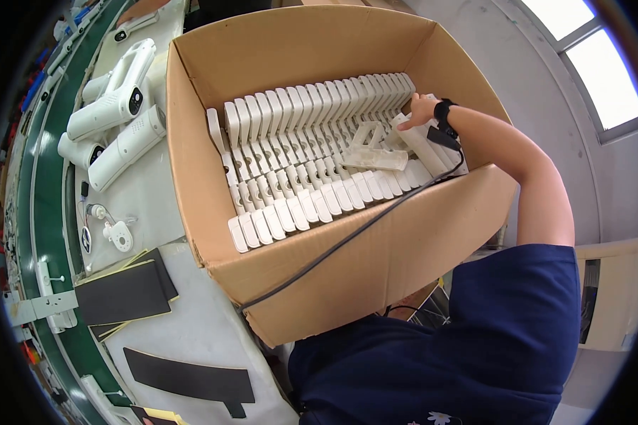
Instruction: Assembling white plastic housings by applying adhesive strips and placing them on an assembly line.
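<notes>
My right hand (422, 111) reaches into the right end of a large cardboard box (319, 283), its fingers bent round the top of a white plastic housing part (425, 149). Its fingertips are partly hidden. Beside it lies a translucent white plastic frame piece (376, 157), on top of the rows. White plastic shells (290, 106) stand on edge, packed side by side across the box. At the lower left edge a bit of skin, likely my left hand (147, 421), shows by a black pad with yellow backing (164, 415); its fingers are mostly out of sight.
A black cable (333, 248) runs over the box's near side from a dark plug by my right wrist. White handheld devices (113, 113) lie left of the box. Black sheets (127, 294) and a dark T-shaped pad (191, 375) rest on the table beside a green conveyor (21, 191).
</notes>
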